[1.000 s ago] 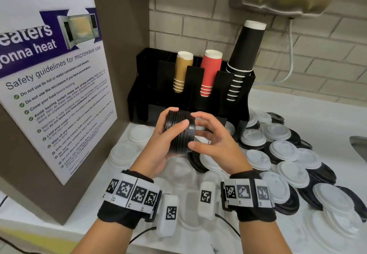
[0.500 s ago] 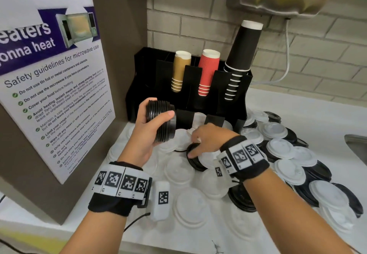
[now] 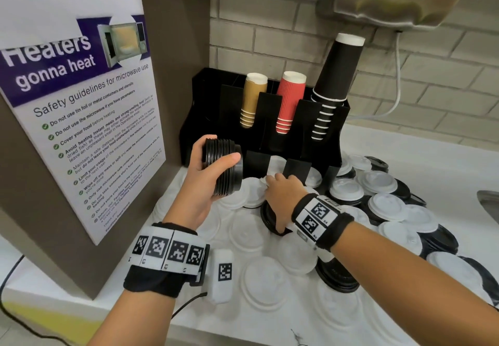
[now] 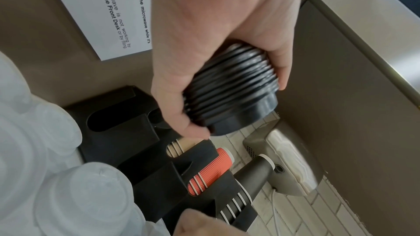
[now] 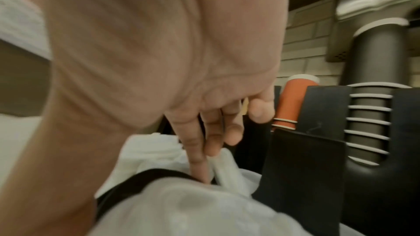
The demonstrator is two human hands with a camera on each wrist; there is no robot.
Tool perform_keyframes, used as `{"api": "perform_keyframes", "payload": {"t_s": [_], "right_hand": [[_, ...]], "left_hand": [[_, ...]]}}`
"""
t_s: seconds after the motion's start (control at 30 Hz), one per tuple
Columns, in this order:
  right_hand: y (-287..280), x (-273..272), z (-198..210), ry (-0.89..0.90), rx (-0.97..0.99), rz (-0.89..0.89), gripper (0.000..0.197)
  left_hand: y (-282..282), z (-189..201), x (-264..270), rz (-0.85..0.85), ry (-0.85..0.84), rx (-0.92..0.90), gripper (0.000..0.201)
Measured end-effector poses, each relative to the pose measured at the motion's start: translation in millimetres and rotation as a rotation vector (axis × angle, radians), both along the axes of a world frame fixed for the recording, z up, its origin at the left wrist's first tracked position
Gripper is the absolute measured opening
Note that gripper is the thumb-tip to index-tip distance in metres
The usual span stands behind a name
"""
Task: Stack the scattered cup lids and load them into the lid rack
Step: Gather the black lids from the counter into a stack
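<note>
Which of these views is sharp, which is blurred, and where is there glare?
Head view: sharp, the poster readable, straight lines bent by the wide lens. Left wrist view: the stack of black lids sharp, with light glints on its ridges. Right wrist view: motion blur over the right hand and the white lids.

White countertop [image 3: 432,156] carries a black plastic cup-and-lid rack [image 3: 326,129] at the back by the brick wall, with loose white plastic cup lids [image 3: 266,278] and black plastic lids [image 3: 336,278] scattered, partly overlapping, before it.
</note>
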State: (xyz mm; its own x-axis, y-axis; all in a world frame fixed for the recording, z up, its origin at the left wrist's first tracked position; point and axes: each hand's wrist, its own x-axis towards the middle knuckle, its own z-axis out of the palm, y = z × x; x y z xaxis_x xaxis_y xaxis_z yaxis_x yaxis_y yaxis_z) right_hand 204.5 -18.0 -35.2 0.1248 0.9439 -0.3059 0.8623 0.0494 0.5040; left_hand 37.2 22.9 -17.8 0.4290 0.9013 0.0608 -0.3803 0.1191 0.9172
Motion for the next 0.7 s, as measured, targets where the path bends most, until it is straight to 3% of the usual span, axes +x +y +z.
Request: {"api": "perform_keyframes", "payload": {"t_s": [0.13,0.27,0.43,0.6,0.7], "right_hand": [[-3.9,9.6,6.7,0.096,0.053,0.031,0.072],[-8.2,10.0,1.2,-0.032,-0.016,0.024,0.091],[-5.4,12.5,-9.5,-0.17,-0.048,-0.031,0.091],[2.0,14.7,-17.8,-0.165,0.022,-0.024,0.074],[4.9,18.8,-24.7,-0.176,-0.008,-0.015,0.085]], "left_hand": [[-2.3,1.2,-0.4,0.005,0.0,-0.009,0.041],[-6.1,3.2,3.0,0.003,0.01,0.001,0.044],[-10.9,3.1,6.0,0.0,0.006,0.0,0.046],[-16.3,1.7,9.2,-0.002,0.011,0.001,0.043],[-18.3,1.1,9.8,0.004,0.015,0.008,0.044]]}}
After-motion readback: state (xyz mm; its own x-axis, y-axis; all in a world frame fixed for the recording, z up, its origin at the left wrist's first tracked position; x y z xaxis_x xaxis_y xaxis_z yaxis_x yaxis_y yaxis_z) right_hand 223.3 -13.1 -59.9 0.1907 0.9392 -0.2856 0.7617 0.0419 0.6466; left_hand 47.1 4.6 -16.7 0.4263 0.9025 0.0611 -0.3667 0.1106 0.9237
